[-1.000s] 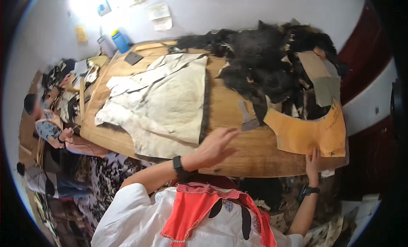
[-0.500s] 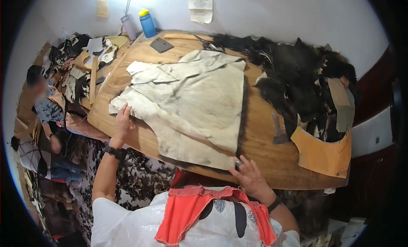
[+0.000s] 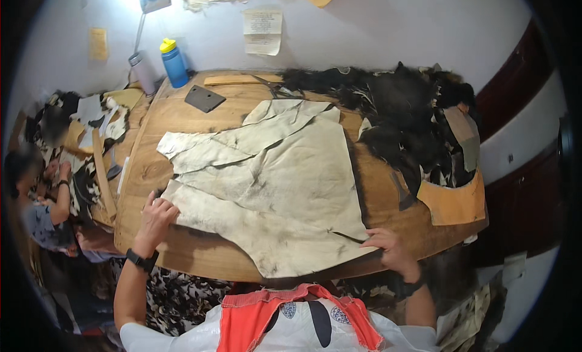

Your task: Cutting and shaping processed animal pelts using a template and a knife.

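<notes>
A cream-coloured hide vest panel [image 3: 297,176] lies skin side up on the wooden table, its upper layer folded and creased. Dark fur peeks out along its right edge. At the panel's near left corner, the curled fingers of my left hand [image 3: 157,220] grip the edge. My right hand [image 3: 391,250] pinches the near right corner, where a dark slit-like gap shows beside the fingertips. The undersides of both grips are hidden.
Black fur pelts [image 3: 400,109] pile up at the back right, beside an orange pattern piece [image 3: 454,200] and a flat-bladed tool [image 3: 403,191]. Scissors [image 3: 274,88], a dark plate [image 3: 205,99] and a blue bottle [image 3: 174,64] stand farther back. A co-worker [image 3: 45,221] sits left among hide scraps.
The panel lies nearer to me and its near part is spread wider and smoother. My left hand has closed on the left corner; my right hand has moved right, now pinching the other corner.
</notes>
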The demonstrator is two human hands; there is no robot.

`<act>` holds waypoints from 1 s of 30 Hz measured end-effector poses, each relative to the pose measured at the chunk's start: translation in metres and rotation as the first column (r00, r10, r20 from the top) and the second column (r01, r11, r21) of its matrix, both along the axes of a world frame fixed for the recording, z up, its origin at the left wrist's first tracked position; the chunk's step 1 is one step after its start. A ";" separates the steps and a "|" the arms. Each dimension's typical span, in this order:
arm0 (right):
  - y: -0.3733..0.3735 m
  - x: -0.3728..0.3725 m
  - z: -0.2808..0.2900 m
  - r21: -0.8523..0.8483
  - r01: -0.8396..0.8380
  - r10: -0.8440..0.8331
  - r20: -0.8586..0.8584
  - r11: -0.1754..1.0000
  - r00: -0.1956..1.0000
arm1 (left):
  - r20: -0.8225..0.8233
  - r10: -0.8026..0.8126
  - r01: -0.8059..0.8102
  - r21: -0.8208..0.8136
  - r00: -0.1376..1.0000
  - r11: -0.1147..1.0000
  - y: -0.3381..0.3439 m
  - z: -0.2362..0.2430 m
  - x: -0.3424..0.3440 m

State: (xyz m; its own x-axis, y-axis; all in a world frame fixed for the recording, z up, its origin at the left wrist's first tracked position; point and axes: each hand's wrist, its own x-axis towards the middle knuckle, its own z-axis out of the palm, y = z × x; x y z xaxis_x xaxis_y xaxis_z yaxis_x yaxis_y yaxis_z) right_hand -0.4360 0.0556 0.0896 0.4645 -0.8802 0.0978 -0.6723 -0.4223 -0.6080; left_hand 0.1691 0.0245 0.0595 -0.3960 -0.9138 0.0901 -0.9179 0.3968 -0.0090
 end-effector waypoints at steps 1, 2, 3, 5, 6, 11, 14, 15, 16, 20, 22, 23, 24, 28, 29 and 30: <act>-0.002 -0.004 0.015 0.097 0.017 -0.026 0.096 0.995 0.995 | -0.036 -0.073 0.069 -0.113 0.997 0.991 -0.006 0.017 -0.010; -0.008 -0.003 0.027 0.192 0.017 -0.056 0.198 0.981 0.979 | -0.037 -0.098 0.093 -0.109 0.995 0.990 -0.010 0.025 -0.007; -0.021 0.002 0.041 0.196 0.038 -0.078 0.199 0.980 0.977 | -0.173 -0.016 0.014 -0.010 0.985 1.000 -0.013 0.029 -0.002; -0.064 0.009 0.071 0.288 0.000 -0.059 0.197 0.958 0.979 | -0.315 0.064 -0.020 0.140 0.947 0.990 -0.026 0.043 0.016; -0.088 0.009 0.080 0.338 0.055 -0.110 0.146 0.939 0.983 | -0.321 0.044 0.001 0.137 0.946 0.991 -0.039 0.050 0.019; -0.257 0.003 0.056 0.312 0.086 -0.187 0.313 0.946 0.931 | -0.363 0.319 -0.118 0.480 0.875 0.869 -0.141 0.066 0.039; -0.362 0.032 0.008 0.533 -0.033 -0.318 0.551 0.845 0.772 | -0.283 0.558 -0.225 0.705 0.780 0.672 -0.200 0.058 0.080; -0.391 0.014 -0.023 0.576 -0.023 -0.369 0.553 0.817 0.747 | -0.302 0.585 -0.229 0.713 0.752 0.663 -0.227 0.041 0.074; -0.412 0.001 -0.046 0.624 -0.028 -0.417 0.554 0.781 0.720 | -0.308 0.623 -0.245 0.726 0.719 0.642 -0.245 0.025 0.071; -0.432 0.025 -0.098 0.828 0.332 -0.721 0.120 0.452 0.683 | -0.549 0.804 -0.102 0.808 0.228 0.581 -0.232 -0.032 0.111; -0.427 0.049 -0.087 0.730 0.397 -0.670 0.112 0.557 0.734 | -0.660 0.744 0.096 0.738 -0.104 0.668 -0.196 -0.026 0.129; -0.421 0.049 -0.075 0.715 0.165 -0.477 0.260 0.679 0.840 | -0.676 0.722 0.113 0.714 -0.148 0.691 -0.189 -0.033 0.131; -0.422 0.050 -0.093 0.727 0.168 -0.484 0.249 0.666 0.839 | -0.662 0.735 0.116 0.726 -0.148 0.678 -0.187 -0.042 0.131; -0.412 0.061 -0.116 0.019 0.518 -0.508 -0.171 0.855 0.844 | -0.748 0.650 -0.052 0.660 -0.131 0.749 -0.185 -0.042 0.100; -0.413 0.038 -0.119 0.127 0.494 -0.499 0.017 0.860 0.866 | -0.769 0.621 -0.133 0.638 -0.150 0.758 -0.198 -0.039 0.079; -0.405 0.042 -0.097 0.018 0.522 -0.517 -0.122 0.852 0.847 | -0.735 0.668 -0.170 0.677 -0.113 0.716 -0.205 -0.032 0.073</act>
State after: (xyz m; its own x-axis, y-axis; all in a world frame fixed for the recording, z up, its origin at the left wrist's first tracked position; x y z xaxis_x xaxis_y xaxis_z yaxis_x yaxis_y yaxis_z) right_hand -0.3935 -0.3495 -0.0076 -0.0570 -0.9981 0.0242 -0.8480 0.0356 -0.5287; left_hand 0.2418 -0.1804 0.0271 0.2887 -0.9007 -0.3247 0.0275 -0.3311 0.9432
